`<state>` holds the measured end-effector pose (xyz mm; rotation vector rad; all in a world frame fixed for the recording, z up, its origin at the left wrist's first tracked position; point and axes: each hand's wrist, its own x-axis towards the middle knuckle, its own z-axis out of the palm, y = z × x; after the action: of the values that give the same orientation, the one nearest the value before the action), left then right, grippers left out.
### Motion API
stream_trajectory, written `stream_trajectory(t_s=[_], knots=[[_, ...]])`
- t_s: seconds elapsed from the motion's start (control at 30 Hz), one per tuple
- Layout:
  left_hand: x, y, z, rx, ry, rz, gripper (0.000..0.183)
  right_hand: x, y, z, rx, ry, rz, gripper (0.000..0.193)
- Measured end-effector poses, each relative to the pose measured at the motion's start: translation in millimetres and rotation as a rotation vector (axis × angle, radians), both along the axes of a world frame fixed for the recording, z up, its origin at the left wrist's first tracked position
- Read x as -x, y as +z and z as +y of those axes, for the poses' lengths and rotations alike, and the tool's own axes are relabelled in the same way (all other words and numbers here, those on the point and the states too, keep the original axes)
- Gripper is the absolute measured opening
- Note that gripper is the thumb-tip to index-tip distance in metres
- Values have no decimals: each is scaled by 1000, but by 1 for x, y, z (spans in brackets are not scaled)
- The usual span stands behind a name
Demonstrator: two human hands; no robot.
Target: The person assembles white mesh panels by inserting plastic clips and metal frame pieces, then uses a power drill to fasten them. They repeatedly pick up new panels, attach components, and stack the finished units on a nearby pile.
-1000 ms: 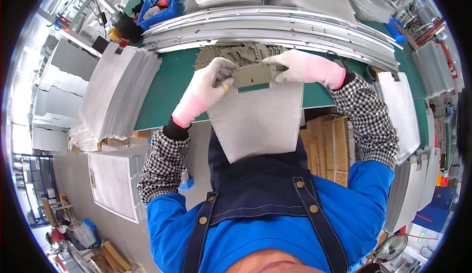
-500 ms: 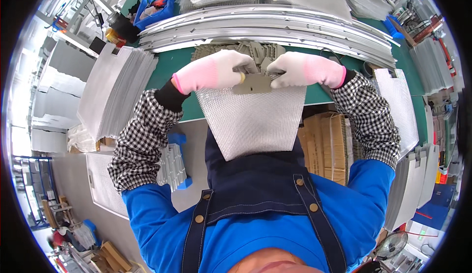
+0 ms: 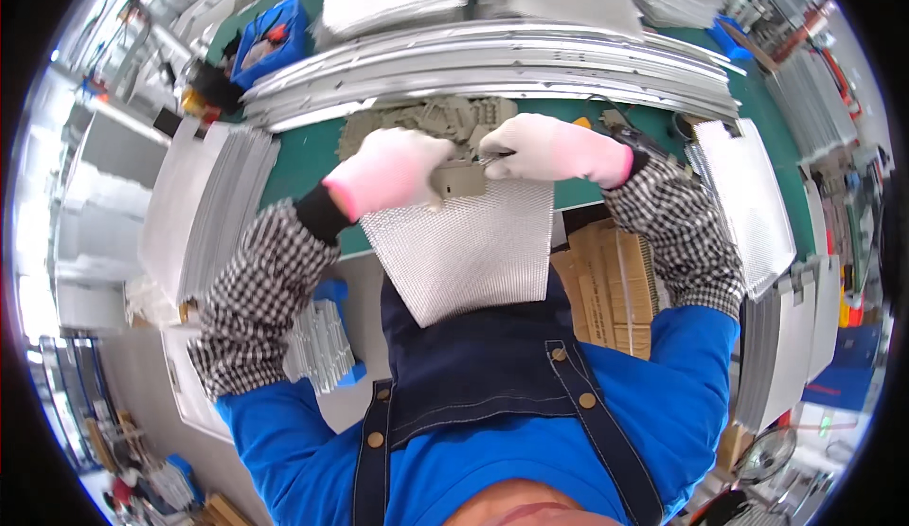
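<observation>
A silvery mesh panel (image 3: 459,256) hangs over the table's near edge, tapering toward my lap. Across its top edge sits a grey-beige plastic piece (image 3: 462,181) with a small dark slot. My left hand (image 3: 393,174), in a white and pink glove, is closed on the piece's left end, thumb in front. My right hand (image 3: 549,152), gloved alike, is closed in a pinch at the piece's upper right end. What lies inside its fingertips is partly hidden. Just beyond both hands is a heap of similar grey-beige plastic parts (image 3: 402,128).
Long metal strips (image 3: 492,67) lie across the green table (image 3: 312,161). A blue bin (image 3: 273,41) stands far left. Stacked panels (image 3: 213,199) flank me on the left, and mesh panels (image 3: 753,209) on the right. Below the table are cardboard pieces (image 3: 606,285).
The whole view has shifted slightly. My left hand has turned over the piece's left end and covers more of it. My right fingers have drawn back to its right end. The mesh panel is tilted slightly.
</observation>
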<state>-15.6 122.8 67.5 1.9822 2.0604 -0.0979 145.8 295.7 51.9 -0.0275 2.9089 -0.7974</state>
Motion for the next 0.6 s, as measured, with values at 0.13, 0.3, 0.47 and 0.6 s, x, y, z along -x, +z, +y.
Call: stream_trajectory(t_s=[0.13,0.3,0.47,0.6], knots=[[37,-40,-24,-90,222,-113,52,23,-5,14,27,-8,-97,40],[54,-40,-17,83,244,-288,50,57,-28,-13,151,145,49,49],[65,-35,-24,37,366,-581,40,59,-27,-2,99,169,-64,50],[75,-77,-59,-342,515,-997,42,54,-44,30,125,114,39,50]])
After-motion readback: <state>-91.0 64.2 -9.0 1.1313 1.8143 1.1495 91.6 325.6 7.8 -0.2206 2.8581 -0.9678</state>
